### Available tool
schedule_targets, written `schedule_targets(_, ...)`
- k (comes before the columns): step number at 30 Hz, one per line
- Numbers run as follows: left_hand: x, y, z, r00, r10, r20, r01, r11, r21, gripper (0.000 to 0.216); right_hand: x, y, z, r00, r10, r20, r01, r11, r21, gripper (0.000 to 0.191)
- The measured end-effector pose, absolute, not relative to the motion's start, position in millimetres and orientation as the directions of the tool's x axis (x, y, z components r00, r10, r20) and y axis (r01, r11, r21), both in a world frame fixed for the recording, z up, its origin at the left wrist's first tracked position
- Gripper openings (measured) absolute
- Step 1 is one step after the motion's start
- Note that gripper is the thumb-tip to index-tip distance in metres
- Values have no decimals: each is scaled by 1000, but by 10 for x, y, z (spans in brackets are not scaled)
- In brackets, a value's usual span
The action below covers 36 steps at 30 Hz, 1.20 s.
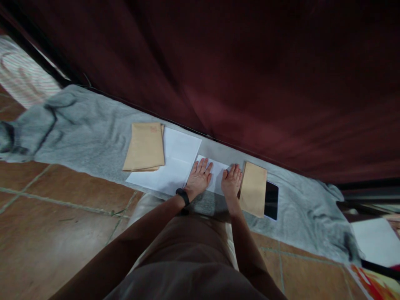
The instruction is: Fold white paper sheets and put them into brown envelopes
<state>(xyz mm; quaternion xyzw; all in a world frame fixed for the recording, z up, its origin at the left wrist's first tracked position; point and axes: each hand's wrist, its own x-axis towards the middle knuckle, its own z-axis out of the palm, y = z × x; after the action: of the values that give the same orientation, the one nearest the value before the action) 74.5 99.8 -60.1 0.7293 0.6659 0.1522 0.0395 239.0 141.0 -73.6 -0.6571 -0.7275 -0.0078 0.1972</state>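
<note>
Where brown envelopes (pixel 144 146) overlap white sheets (pixel 180 151), the left hand (pixel 200 178) lies just right of them, flat, fingers spread, grasping nothing. The small white paper (pixel 216 176), between both hands, should handle as light, flexible and easily creased; hold opposite edges. The right hand (pixel 231 180) rests unclenched at its right end.

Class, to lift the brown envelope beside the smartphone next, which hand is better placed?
Probably the right hand: it lies just beside the brown envelope, while the left hand is farther off, with the right hand in between.
</note>
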Motion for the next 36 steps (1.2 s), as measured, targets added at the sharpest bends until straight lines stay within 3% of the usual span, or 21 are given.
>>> schedule_targets(9, 717, 982, -559, 80, 982, 171, 957, -123, 262, 56, 2305, 1014, -713, -364, 895, 258, 877, 423, -230, 54)
schedule_targets(17, 726, 1002, -590, 86, 980, 179, 964, -127, 232, 57, 2352, 937, -714, -338, 906, 254, 900, 390, -192, 53)
schedule_targets(24, 841, 1086, -599, 245, 957, 157, 930, -278, 239, 55, 2334, 930, -715, -344, 912, 224, 908, 384, -169, 54)
schedule_targets(36, 722, 1202, -676, 65, 977, 205, 959, -118, 256, 61, 2323, 924, -708, -295, 915, 276, 908, 359, -218, 51)
